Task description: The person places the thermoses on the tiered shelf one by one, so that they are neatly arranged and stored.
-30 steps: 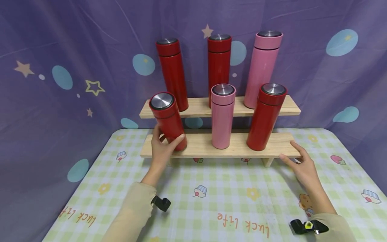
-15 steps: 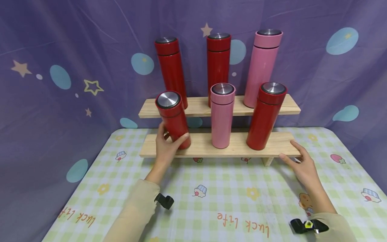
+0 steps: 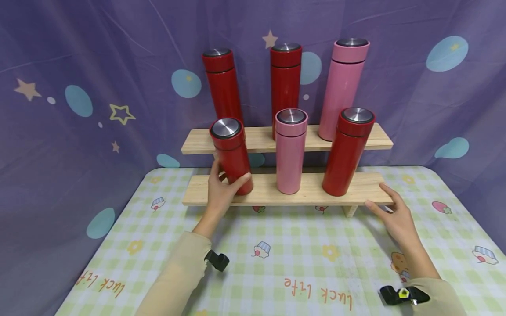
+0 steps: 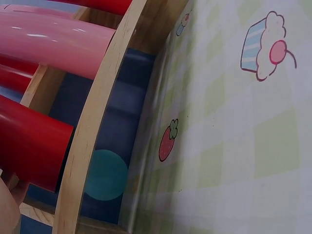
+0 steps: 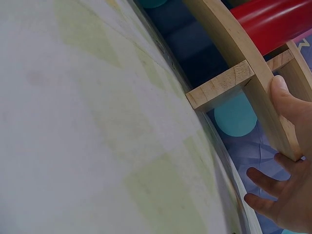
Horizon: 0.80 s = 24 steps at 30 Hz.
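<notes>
My left hand (image 3: pixel 221 191) grips the lower part of a red thermos bottle (image 3: pixel 233 153) at the left of the lower wooden shelf (image 3: pixel 312 182). The thumb lies across its front; the other fingers are partly hidden behind it. In the left wrist view this red bottle (image 4: pixel 34 144) has its base at the board. My right hand (image 3: pixel 397 219) holds the right end of the lower shelf, thumb at the front edge. In the right wrist view, the other fingers (image 5: pixel 265 183) are spread near the board's end. A pink thermos (image 3: pixel 290 158) and another red thermos (image 3: pixel 345 158) stand farther right.
Behind, on the upper shelf (image 3: pixel 258 139), stand a left red thermos (image 3: pixel 223 87), a middle red thermos (image 3: pixel 285 87) and a pink thermos (image 3: pixel 341 96). A checked tablecloth (image 3: pixel 292 237) covers the table. A purple curtain (image 3: pixel 130 52) hangs behind.
My left hand has moved the red thermos rightward along the lower shelf, closer to the pink one. The right hand has stayed at the shelf's end.
</notes>
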Each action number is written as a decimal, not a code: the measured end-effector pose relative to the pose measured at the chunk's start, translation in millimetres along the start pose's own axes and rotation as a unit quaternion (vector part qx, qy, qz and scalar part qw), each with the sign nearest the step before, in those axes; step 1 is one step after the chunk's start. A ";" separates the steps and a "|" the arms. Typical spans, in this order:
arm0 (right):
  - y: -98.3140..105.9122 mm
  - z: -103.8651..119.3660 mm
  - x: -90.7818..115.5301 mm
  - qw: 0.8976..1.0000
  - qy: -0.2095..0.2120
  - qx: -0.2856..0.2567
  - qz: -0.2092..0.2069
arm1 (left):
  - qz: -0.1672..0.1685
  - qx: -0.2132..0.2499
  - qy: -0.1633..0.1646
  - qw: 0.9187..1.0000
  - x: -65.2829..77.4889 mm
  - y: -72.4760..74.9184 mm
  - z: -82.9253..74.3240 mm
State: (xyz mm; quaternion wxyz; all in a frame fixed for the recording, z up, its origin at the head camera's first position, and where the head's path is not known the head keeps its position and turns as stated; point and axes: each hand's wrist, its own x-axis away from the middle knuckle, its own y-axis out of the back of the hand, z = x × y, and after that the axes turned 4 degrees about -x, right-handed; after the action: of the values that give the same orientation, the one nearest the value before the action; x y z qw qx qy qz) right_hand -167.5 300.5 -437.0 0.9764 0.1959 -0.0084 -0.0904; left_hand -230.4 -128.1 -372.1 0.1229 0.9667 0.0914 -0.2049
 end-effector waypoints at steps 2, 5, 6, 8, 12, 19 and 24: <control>-0.4 -0.4 0.1 1.000 0.000 -0.001 0.000 | 0.002 0.001 0.001 1.000 -0.5 0.0 -0.4; -0.5 -1.3 -0.1 1.000 0.002 -0.002 0.001 | 0.003 0.002 0.001 1.000 -1.9 0.0 -0.2; -0.6 -1.2 0.0 1.000 0.003 -0.002 0.001 | 0.004 0.003 -0.001 1.000 -2.5 0.0 0.2; -0.5 -1.3 0.0 1.000 0.003 -0.003 0.000 | 0.006 0.002 -0.001 1.000 -4.1 -0.3 1.0; -0.1 -1.5 -0.5 1.000 0.007 -0.005 -0.001 | 0.012 0.005 0.001 1.000 -7.4 -1.3 1.8; 0.4 -2.4 -0.8 1.000 0.011 -0.004 0.000 | 0.025 0.010 0.002 1.000 -9.7 -1.9 2.4; 0.8 -2.7 -0.5 1.000 0.012 -0.002 0.000 | 0.032 0.011 0.016 0.999 -11.1 -2.6 3.2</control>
State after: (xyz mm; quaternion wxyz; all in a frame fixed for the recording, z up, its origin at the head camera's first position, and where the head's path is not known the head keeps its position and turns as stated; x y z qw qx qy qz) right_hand -167.7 302.3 -439.2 0.9767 0.1955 0.0033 -0.0883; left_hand -242.1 -127.9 -370.8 0.1176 0.9736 0.0605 -0.1861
